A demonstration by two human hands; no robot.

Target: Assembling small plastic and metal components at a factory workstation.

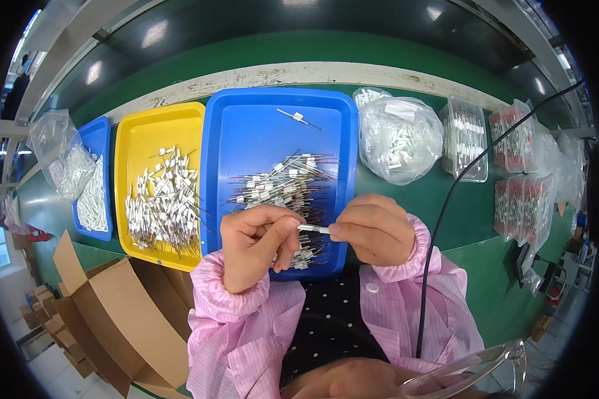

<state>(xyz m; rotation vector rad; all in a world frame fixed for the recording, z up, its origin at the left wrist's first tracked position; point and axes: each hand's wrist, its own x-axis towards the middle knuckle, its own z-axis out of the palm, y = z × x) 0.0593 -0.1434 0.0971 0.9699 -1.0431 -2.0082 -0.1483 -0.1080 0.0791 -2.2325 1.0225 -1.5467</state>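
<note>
Between my two hands, over the near edge of a large blue tray (266, 126), is a thin wire-like part with a white sleeve (313, 229). My left hand (253, 243) pinches one end between thumb and forefinger. The fingertips of my right hand (377, 229) close on the other end. Below and beyond them lies a pile of similar white-sleeved parts with dark wire leads (283, 183), partly hidden by my hands. A single part (299, 118) rests apart near the tray's far right corner.
On the left stand a yellow tray (136, 133) of similar parts and a small blue tray (100, 133) of white tubes. Right are a clear bag (400, 139) of white pieces and clear boxes (464, 136). A black cable (454, 183) hangs close by my right arm; an open carton (126, 312) sits lower left.
</note>
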